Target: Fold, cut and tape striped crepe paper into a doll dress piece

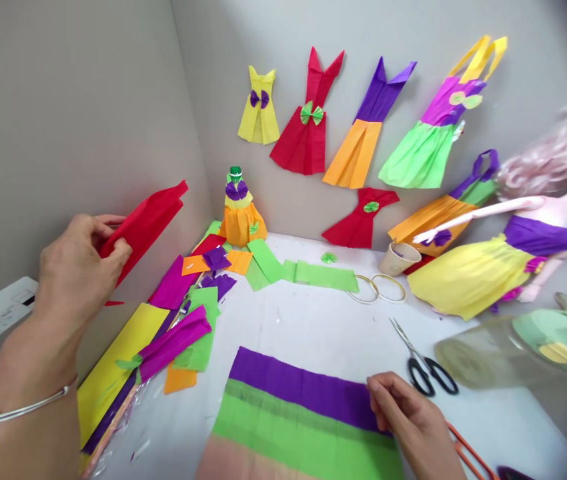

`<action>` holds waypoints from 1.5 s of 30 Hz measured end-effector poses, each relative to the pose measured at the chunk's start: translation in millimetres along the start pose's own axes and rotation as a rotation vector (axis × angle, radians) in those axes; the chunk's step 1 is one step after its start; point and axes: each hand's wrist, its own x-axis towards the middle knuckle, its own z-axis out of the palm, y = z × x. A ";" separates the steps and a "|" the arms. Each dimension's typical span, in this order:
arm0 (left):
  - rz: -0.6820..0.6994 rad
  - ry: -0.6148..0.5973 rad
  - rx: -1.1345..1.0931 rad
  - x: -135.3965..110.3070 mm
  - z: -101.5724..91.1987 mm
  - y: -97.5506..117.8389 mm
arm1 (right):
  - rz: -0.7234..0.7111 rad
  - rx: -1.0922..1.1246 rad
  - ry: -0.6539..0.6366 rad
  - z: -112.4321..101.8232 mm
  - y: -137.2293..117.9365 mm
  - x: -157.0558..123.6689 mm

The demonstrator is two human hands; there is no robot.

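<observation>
On the left, my left hand (81,267) is raised above the table, pinching a folded piece of red crepe paper (151,220) between thumb and fingers. My right hand (408,420) is at the upper right corner of a layered crepe paper sheet (308,413), its fingertips closed on the edge. This sheet has a purple band, a green band and a paler orange-pink part at the bottom, cut off by the frame. Black-handled scissors (426,363) lie just beyond my right hand. An orange-handled tool (468,450) is partly hidden beside that hand.
Several paper dresses (308,113) hang on the wall. A doll (528,233) in purple and yellow leans at right, near a paper cup (398,259), gold rings (388,288) and a clear jar (493,350). Paper scraps (203,327) and a dressed bottle (243,220) stand left.
</observation>
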 end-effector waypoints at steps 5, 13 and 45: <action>-0.041 0.097 -0.116 -10.2 -2.8 9.1 | -0.100 -0.181 -0.247 -2.1 -34.8 -2.3; -0.027 0.071 -0.181 0.9 -9.5 10.3 | -0.517 -0.496 -0.440 54.2 -124.2 76.4; -0.202 0.080 -0.637 6.6 -6.4 3.3 | -0.214 0.379 -0.650 227.6 -187.1 216.1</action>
